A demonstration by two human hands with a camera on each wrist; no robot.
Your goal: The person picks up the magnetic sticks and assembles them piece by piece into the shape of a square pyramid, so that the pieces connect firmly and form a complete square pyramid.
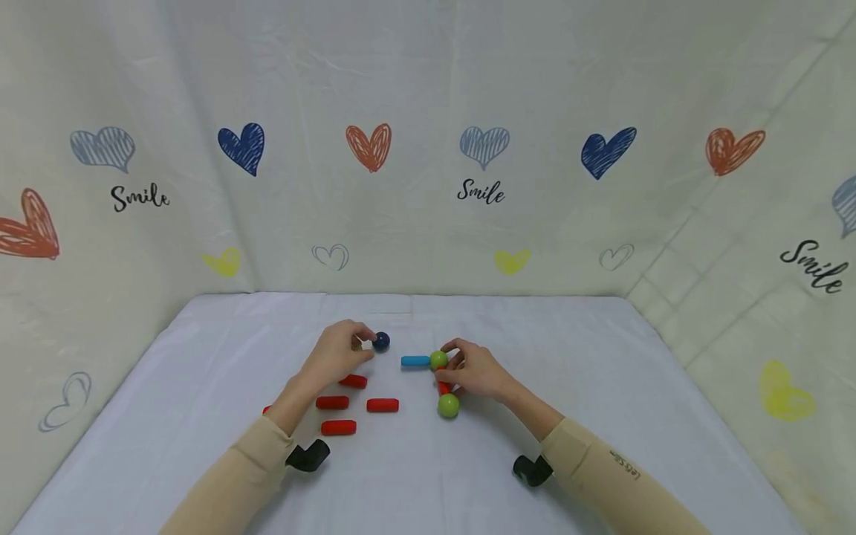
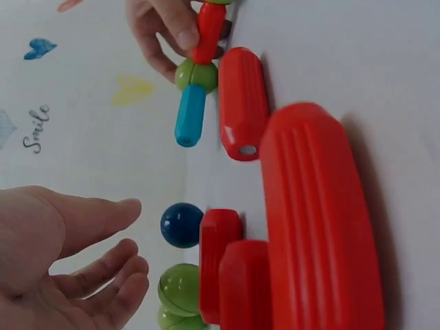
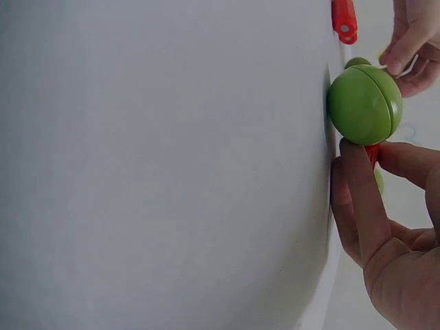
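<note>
My left hand (image 1: 339,351) hovers beside a dark blue ball (image 1: 381,341), its thumb and fingers spread. The left wrist view shows a gap between the fingertips and the blue ball (image 2: 182,225). With thumb and fingers, my right hand (image 1: 476,369) pinches a red rod (image 2: 209,33). That rod joins two green balls: a nearer one (image 1: 449,406) and a farther one (image 1: 438,360). From the farther ball a light blue rod (image 1: 415,361) points left. In the right wrist view the near green ball (image 3: 364,104) hides most of the red rod.
Several loose red rods, such as this one (image 1: 383,405), lie left of the joined piece, some partly behind my left arm. More green balls (image 2: 180,289) show beyond them in the left wrist view. A white cloth covers the table (image 1: 428,483); a printed curtain (image 1: 414,67) hangs behind.
</note>
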